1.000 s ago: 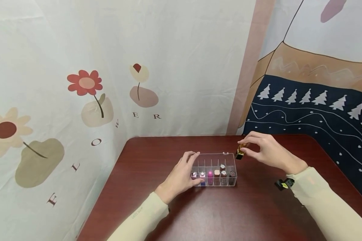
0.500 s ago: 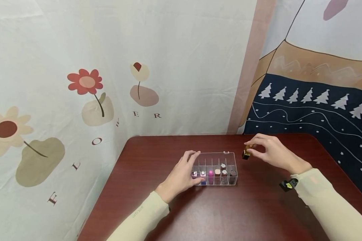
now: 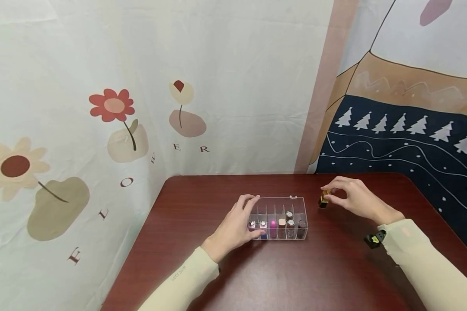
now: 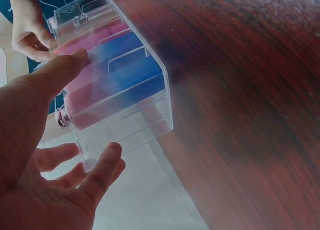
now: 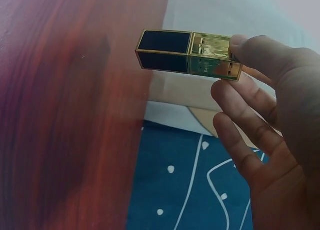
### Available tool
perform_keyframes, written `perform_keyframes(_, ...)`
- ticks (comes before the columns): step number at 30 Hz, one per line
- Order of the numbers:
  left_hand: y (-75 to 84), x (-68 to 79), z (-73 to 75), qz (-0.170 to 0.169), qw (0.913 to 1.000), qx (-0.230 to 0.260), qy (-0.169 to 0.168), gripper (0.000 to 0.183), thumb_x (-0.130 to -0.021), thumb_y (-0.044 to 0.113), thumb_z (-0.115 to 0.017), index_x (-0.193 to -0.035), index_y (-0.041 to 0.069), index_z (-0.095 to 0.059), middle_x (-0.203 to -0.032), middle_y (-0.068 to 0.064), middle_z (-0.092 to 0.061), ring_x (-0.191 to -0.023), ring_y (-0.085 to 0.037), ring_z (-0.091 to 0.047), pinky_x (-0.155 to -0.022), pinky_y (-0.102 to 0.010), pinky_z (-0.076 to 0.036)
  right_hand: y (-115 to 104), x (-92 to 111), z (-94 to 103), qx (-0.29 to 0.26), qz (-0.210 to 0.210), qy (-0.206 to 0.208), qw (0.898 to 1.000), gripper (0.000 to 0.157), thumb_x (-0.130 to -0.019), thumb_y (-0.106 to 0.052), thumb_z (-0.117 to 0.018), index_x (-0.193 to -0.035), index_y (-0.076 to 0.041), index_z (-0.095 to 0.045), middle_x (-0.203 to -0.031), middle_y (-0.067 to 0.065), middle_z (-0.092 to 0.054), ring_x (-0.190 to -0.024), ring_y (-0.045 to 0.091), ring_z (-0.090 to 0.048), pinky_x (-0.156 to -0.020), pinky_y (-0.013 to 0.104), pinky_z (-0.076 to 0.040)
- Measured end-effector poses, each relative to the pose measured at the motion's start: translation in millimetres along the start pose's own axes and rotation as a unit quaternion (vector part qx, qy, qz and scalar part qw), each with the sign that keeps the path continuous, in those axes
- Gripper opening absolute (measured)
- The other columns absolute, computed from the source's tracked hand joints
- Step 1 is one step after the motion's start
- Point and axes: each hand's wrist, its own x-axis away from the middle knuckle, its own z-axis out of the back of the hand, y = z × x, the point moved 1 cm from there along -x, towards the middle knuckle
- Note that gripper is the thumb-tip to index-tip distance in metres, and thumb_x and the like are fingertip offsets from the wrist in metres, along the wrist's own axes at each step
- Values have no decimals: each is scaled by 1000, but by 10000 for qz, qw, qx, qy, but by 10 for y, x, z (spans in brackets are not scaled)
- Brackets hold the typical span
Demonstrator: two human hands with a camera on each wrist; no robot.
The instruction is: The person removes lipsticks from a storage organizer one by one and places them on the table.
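A reddish-brown surface (image 3: 218,190) stands before a white cloth (image 3: 249,86) printed with flowers and a navy cloth (image 3: 397,149) printed with white trees. On it sits a clear case (image 3: 278,213) split by upright dividers, its front row holding small cosmetics: pink-and-blue tubes (image 4: 120,97) at the left, then a bright pink tube (image 3: 273,229), a beige-topped one, two silver-topped ones one behind the other, and a dark one (image 3: 302,228) at the right end. The left hand (image 3: 231,226) spans the left end of the case, thumb along the front and fingers bent at the back, holding it between them. The right hand (image 3: 352,198) pinches a black-and-gold lipstick (image 5: 189,53) by its gold end between thumb and forefinger, the other fingers loosely bent. The lipstick is near the case, to its right and apart from it, black end down; whether that end touches the surface cannot be told.
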Motion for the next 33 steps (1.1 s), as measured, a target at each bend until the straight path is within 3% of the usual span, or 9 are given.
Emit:
perform_keyframes(5, 7, 5, 7, 12, 10000, -13, -9, 107, -90, 36, -105, -175, 8, -47, -167, -19, -53, -137, -40, -70, -117, -53, -64, 72, 29, -42, -122, -139, -105, 9998, 29, -99, -11, -94, -127, -13, -89, -116, -2, -85, -103, 17, -78, -96, 54, -71)
perform_keyframes(15, 8, 8, 2, 27, 10000, -2, -6, 107, -90, 36, -104, -176, 9, -46, -167, -18, -52, -140, -40, -69, -118, -52, -64, 160, 62, -125, -236, -267, -279, 9990, 30, -99, -10, -93, -129, -10, -88, -119, 1, -85, -107, 21, -80, -101, 60, -70)
perform_keyframes(33, 16, 12, -6, 29, 10000, -73, -2, 106, -91, 36, -104, -176, 8, -46, -168, -19, -52, -142, -41, -68, -119, -52, -64, 178, 28, -216, -259, -284, -393, 9985, 30, -101, -15, -93, -131, -12, -88, -122, 1, -85, -110, 21, -78, -102, 58, -70)
